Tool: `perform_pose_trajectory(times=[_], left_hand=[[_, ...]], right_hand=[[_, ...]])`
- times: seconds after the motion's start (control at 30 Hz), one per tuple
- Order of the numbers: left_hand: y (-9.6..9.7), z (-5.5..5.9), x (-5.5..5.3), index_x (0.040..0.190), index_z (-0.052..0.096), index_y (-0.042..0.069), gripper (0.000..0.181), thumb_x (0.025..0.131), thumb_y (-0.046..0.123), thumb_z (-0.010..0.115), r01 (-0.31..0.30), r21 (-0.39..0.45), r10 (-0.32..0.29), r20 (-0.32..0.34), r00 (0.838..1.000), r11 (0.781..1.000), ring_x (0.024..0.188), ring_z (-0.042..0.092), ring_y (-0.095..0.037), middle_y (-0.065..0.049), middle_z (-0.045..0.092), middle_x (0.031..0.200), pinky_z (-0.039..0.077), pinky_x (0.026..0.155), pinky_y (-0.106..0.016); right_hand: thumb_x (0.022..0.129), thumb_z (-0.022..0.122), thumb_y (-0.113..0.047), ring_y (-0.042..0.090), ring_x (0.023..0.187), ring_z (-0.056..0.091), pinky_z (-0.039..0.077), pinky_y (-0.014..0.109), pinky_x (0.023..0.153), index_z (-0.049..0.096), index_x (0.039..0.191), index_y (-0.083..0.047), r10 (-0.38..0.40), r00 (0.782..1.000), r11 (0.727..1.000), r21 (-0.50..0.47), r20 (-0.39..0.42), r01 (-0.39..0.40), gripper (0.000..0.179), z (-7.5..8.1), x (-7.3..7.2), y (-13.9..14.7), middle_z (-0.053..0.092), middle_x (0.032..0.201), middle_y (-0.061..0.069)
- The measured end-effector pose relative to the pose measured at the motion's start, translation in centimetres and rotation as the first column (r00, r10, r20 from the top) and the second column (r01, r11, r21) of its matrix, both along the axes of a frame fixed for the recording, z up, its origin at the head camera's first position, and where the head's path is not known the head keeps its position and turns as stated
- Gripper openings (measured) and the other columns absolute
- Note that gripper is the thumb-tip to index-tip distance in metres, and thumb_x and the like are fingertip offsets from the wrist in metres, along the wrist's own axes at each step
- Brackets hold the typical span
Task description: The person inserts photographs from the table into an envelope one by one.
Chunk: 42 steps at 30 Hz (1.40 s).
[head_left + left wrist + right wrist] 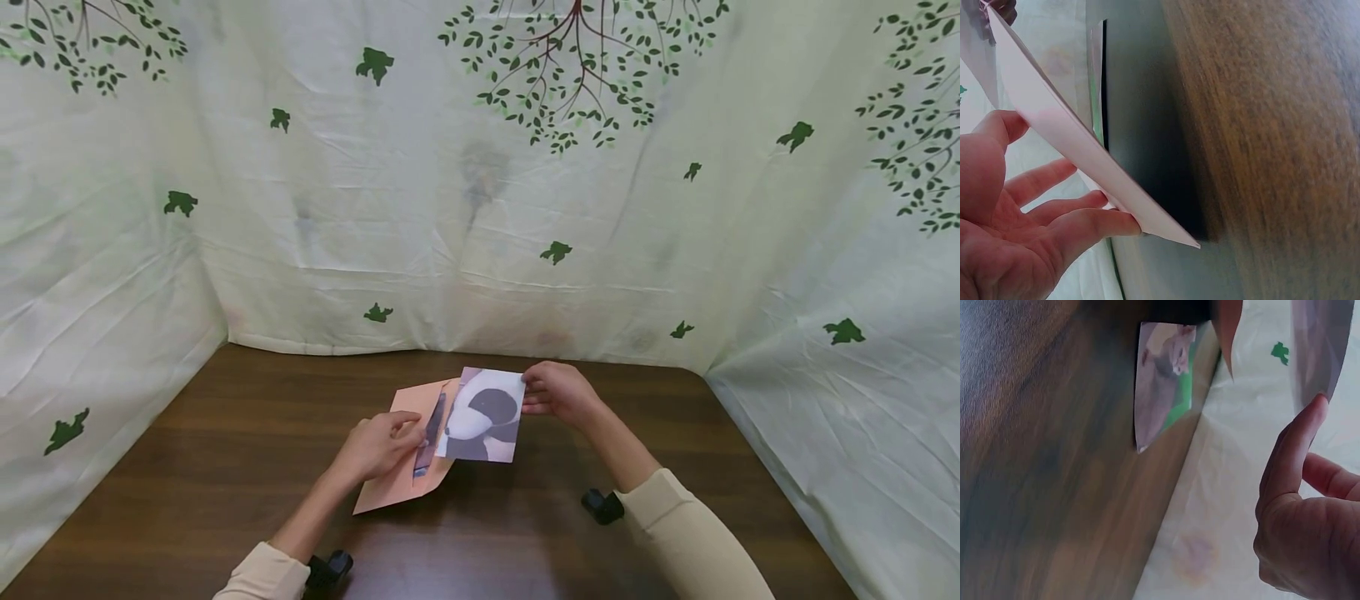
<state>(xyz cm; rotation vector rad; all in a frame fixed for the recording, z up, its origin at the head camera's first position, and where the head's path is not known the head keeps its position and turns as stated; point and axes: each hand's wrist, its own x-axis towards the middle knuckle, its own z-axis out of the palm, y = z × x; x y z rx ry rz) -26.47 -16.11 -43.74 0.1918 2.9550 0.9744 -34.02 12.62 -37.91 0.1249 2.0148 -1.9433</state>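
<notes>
My left hand (378,446) holds a peach paper envelope (386,492), tilted above the table, with the thumb and fingers at its lower left part. A strip of another picture (433,425) shows in the envelope's opening. At the envelope's right side, my right hand (562,393) pinches a square picture card (487,412) by its right edge. Grey, white and mauve shapes cover that card. Its left edge overlaps the envelope; whether they touch I cannot tell. In the right wrist view, another picture card (1163,381) with a green patch lies on the table beyond the hands.
The brown wooden table (187,483) spans the space below both hands. White cloth (337,208) printed with leaves and branches hangs behind it and along both sides. Black devices (330,569) sit at the wrists, close to the tabletop.
</notes>
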Motion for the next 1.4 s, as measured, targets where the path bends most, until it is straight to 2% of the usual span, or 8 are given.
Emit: perform_pose_trajectory(times=[0.3, 0.57, 0.83, 1.4], left_hand=[[-0.1, 0.0, 0.0, 0.131, 0.069, 0.009, 0.041, 0.098, 0.032, 0.06, 0.008, -0.005, -0.008, -0.039, 0.999, 1.0, 0.121, 0.062, -0.043, -0.02, 0.067, 0.133, 0.049, 0.098, -0.056], [-0.1, -0.2, 0.0, 0.13, 0.069, 0.009, 0.04, 0.098, 0.032, 0.061, 0.011, -0.022, -0.012, -0.04, 0.999, 1.0, 0.12, 0.063, -0.042, -0.02, 0.067, 0.132, 0.05, 0.096, -0.055], [0.0, -0.4, -0.1, 0.13, 0.07, 0.009, 0.04, 0.098, 0.033, 0.061, 0.016, -0.024, -0.017, -0.057, 0.998, 1.0, 0.122, 0.062, -0.043, -0.018, 0.068, 0.132, 0.049, 0.098, -0.055], [0.1, -0.2, 0.0, 0.131, 0.069, 0.01, 0.041, 0.099, 0.034, 0.061, 0.013, -0.022, -0.014, -0.037, 0.999, 1.0, 0.123, 0.061, -0.044, -0.018, 0.067, 0.133, 0.048, 0.098, -0.056]], right_hand=[[0.094, 0.057, -0.007, 0.017, 0.062, 0.068, 0.061, 0.032, 0.061, 0.058, 0.102, 0.003, 0.0, 1.0, 1.0, 0.013, 0.005, 0.0, 0.013, -1.3, -0.1, -1.6, 0.064, 0.081, 0.011], [0.094, 0.059, -0.005, 0.017, 0.062, 0.067, 0.061, 0.032, 0.061, 0.058, 0.106, 0.007, 0.035, 0.999, 0.999, 0.035, -0.012, -0.034, 0.017, -2.5, 0.1, -2.7, 0.066, 0.085, 0.015], [0.096, 0.057, -0.005, 0.017, 0.061, 0.067, 0.061, 0.032, 0.061, 0.056, 0.109, 0.008, 0.066, 0.998, 0.997, 0.035, -0.014, -0.065, 0.018, -2.8, 0.2, -3.6, 0.064, 0.083, 0.015], [0.097, 0.058, -0.006, 0.017, 0.061, 0.067, 0.061, 0.032, 0.062, 0.058, 0.109, 0.008, 0.05, 0.999, 0.997, 0.058, -0.011, -0.049, 0.019, -2.8, 0.0, -3.8, 0.064, 0.081, 0.015]])
